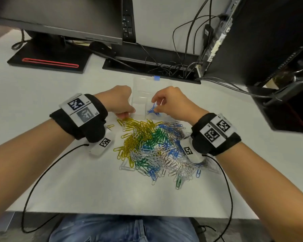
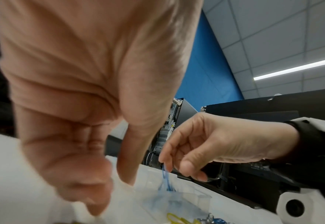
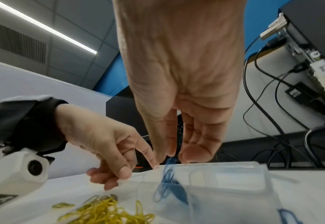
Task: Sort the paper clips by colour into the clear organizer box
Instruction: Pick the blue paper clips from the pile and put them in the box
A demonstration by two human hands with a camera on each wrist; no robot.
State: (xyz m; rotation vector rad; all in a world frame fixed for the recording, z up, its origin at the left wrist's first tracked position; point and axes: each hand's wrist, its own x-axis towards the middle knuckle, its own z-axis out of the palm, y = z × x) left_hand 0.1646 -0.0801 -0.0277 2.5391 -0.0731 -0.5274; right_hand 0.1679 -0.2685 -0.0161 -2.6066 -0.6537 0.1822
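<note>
A mixed pile of yellow, green, blue and white paper clips (image 1: 150, 145) lies on the white table in the head view. Just beyond it stands the clear organizer box (image 1: 142, 81). My right hand (image 1: 154, 104) pinches a bunch of blue clips (image 1: 152, 109) that dangles into the box's near right compartment; the right wrist view shows these blue clips (image 3: 167, 177) under the fingertips (image 3: 194, 156). My left hand (image 1: 125, 114) is at the box's near left corner, index finger straight against the rim, other fingers loosely curled, with nothing seen in them. Yellow clips (image 3: 108, 212) lie below it.
A monitor stand (image 1: 49, 58) with a red loop sits at the back left. A black cable tray (image 1: 150, 67) full of wires runs behind the box. A computer tower (image 1: 252, 41) and a black bin (image 1: 287, 110) crowd the right. The table's front edge (image 1: 129, 213) is near my lap.
</note>
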